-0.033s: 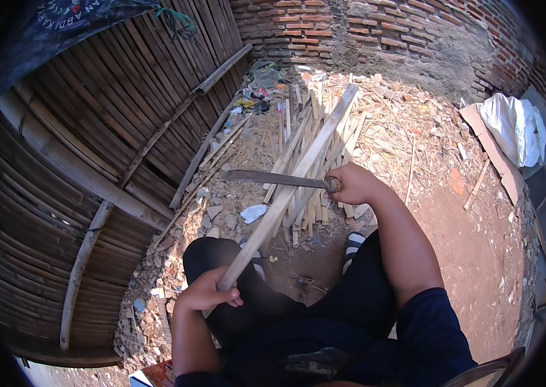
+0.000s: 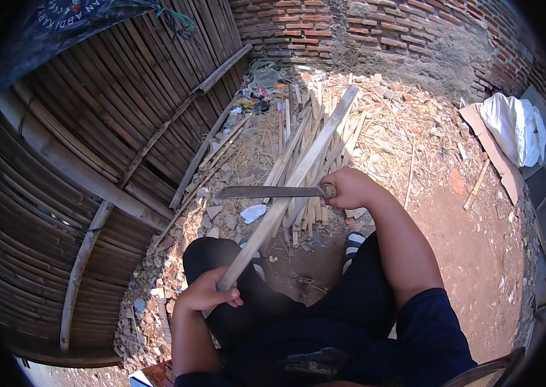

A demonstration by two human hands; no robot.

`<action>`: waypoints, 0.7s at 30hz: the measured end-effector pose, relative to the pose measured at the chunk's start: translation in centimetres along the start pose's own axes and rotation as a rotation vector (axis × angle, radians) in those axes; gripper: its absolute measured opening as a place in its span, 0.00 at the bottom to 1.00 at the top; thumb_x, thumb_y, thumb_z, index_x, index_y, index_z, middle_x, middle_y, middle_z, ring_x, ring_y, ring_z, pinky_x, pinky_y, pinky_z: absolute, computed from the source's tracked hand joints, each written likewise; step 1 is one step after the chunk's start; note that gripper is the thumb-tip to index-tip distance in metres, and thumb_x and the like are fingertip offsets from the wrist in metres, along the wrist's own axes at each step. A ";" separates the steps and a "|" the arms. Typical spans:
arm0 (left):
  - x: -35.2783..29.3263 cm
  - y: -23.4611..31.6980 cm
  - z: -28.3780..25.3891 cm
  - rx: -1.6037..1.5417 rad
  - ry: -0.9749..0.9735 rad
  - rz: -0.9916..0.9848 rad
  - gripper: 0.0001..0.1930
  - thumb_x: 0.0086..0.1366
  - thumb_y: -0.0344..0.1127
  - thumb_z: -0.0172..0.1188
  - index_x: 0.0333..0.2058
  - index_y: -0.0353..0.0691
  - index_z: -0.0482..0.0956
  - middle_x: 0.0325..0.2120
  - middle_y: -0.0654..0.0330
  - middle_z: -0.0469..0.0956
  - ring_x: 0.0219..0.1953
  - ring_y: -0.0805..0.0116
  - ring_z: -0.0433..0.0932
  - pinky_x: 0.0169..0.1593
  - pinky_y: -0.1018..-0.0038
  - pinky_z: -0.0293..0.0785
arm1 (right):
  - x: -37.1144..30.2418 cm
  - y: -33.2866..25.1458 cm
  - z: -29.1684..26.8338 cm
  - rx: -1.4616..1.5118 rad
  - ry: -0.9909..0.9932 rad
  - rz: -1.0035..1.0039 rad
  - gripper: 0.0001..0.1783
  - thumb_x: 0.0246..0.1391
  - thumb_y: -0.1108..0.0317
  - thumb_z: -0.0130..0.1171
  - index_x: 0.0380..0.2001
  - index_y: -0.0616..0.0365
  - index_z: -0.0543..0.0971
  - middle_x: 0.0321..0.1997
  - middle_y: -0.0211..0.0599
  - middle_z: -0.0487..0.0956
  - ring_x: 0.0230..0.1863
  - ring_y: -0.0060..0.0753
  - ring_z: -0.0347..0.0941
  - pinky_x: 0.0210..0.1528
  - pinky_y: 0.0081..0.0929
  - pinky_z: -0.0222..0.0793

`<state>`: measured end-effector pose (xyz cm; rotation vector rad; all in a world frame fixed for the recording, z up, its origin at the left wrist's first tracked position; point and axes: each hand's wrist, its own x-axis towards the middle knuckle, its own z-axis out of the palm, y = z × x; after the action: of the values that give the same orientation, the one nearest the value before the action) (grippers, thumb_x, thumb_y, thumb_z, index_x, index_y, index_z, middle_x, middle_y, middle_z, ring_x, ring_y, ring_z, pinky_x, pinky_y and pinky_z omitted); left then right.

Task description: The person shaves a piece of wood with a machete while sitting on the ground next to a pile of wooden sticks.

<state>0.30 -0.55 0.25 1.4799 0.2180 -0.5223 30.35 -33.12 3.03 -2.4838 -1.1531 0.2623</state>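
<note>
My left hand (image 2: 206, 291) is wrapped round the near end of a long, pale bamboo strip (image 2: 315, 149), by my left knee. The strip slants away to the upper right, its far part over a heap of similar strips (image 2: 284, 162). In my right hand (image 2: 349, 188) is the handle of a machete (image 2: 263, 192) with a long dark blade. That blade points left and lies across the strip about midway along it. Whether the edge touches or bites into the strip, I cannot tell.
A bamboo-slat wall (image 2: 137, 103) with poles runs along the left. A brick wall (image 2: 305, 32) closes the far side. Rubble and dry scraps (image 2: 389, 142) cover the ground. At right are a white sack (image 2: 511, 126) and a brown board (image 2: 489, 151). My sandalled foot (image 2: 353, 242) is near the heap.
The machete has slid a little toward me along the strip, its blade now more level. My right hand moved with it. My left hand and the strip have stayed in place.
</note>
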 end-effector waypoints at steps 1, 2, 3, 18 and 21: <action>0.0 0.0 0.0 0.008 0.001 -0.001 0.25 0.62 0.39 0.73 0.50 0.32 0.71 0.35 0.58 0.78 0.38 0.59 0.86 0.42 0.68 0.84 | 0.0 -0.7 0.1 -0.057 -0.024 -0.050 0.23 0.44 0.54 0.74 0.42 0.54 0.85 0.35 0.50 0.83 0.40 0.55 0.81 0.43 0.42 0.75; 0.0 -0.1 0.2 0.015 0.005 -0.001 0.26 0.62 0.39 0.73 0.51 0.32 0.71 0.35 0.58 0.78 0.38 0.59 0.86 0.42 0.68 0.84 | 0.0 -0.7 0.0 -0.059 -0.031 -0.049 0.22 0.45 0.53 0.74 0.41 0.54 0.84 0.36 0.49 0.83 0.41 0.55 0.80 0.44 0.43 0.74; -0.2 0.0 0.2 0.025 0.015 -0.004 0.27 0.62 0.39 0.73 0.52 0.31 0.70 0.35 0.58 0.78 0.38 0.59 0.86 0.42 0.68 0.84 | 0.1 -0.4 -0.3 -0.057 -0.036 -0.055 0.22 0.46 0.52 0.73 0.40 0.54 0.84 0.36 0.48 0.83 0.43 0.54 0.80 0.46 0.44 0.74; 0.0 -0.3 -0.2 -0.006 -0.006 0.012 0.24 0.64 0.37 0.71 0.52 0.32 0.71 0.35 0.58 0.78 0.38 0.59 0.86 0.42 0.68 0.84 | 0.4 0.7 -0.4 0.000 -0.027 0.054 0.23 0.46 0.53 0.73 0.42 0.55 0.83 0.38 0.48 0.83 0.45 0.54 0.80 0.48 0.45 0.75; -0.2 -0.2 0.0 0.030 -0.002 0.000 0.25 0.64 0.37 0.71 0.52 0.32 0.71 0.35 0.58 0.78 0.38 0.60 0.86 0.42 0.68 0.84 | 0.6 1.1 -0.3 0.025 -0.045 -0.021 0.21 0.45 0.53 0.73 0.39 0.54 0.84 0.35 0.46 0.83 0.42 0.53 0.80 0.47 0.45 0.75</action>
<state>0.04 -0.53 0.20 1.5081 0.2093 -0.5289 31.55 -33.38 2.87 -2.4543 -1.1864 0.3254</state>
